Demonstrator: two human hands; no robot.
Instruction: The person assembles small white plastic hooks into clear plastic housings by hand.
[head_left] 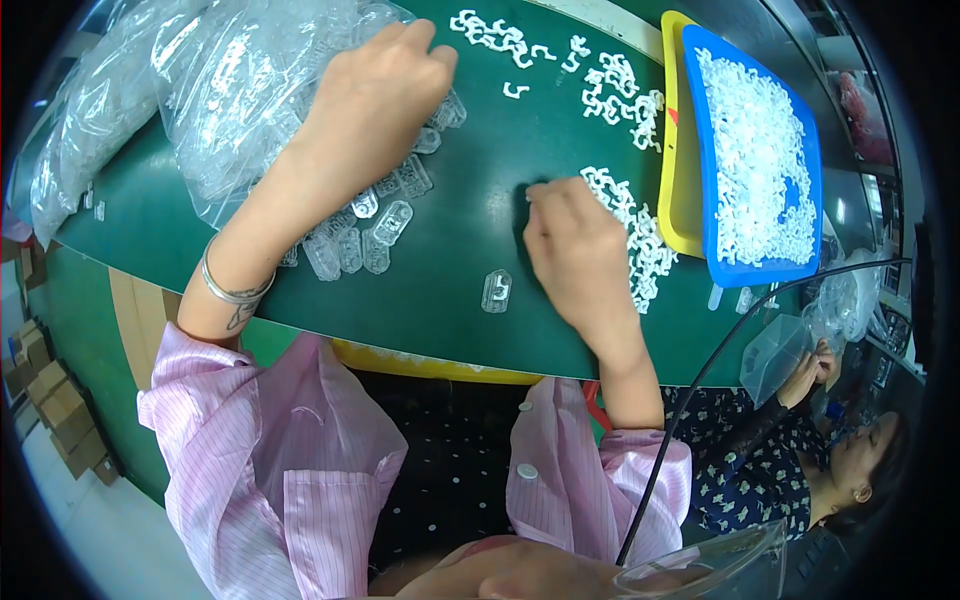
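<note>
My left hand [395, 75] is closed, knuckles up, at the far side of the table beside clear plastic bags; its fingertips are hidden. Below its wrist lie several clear oblong plastic cases [392, 222]. My right hand [575, 240] has its fingers pinched together just left of a pile of small white curved plastic clips [648, 255]. A pale speck shows at its fingertips, too small to name. Between the hands, nearer to me, a single clear case [496, 291] lies on the green table with a white clip inside it.
Large clear bags [235, 95] of plastic parts fill the left. More white clips [495, 38] are scattered at the back. A blue tray [815, 180] full of small white parts rests on a yellow tray [677, 215]. A black cable [690, 395] crosses the right; a co-worker sits beyond it.
</note>
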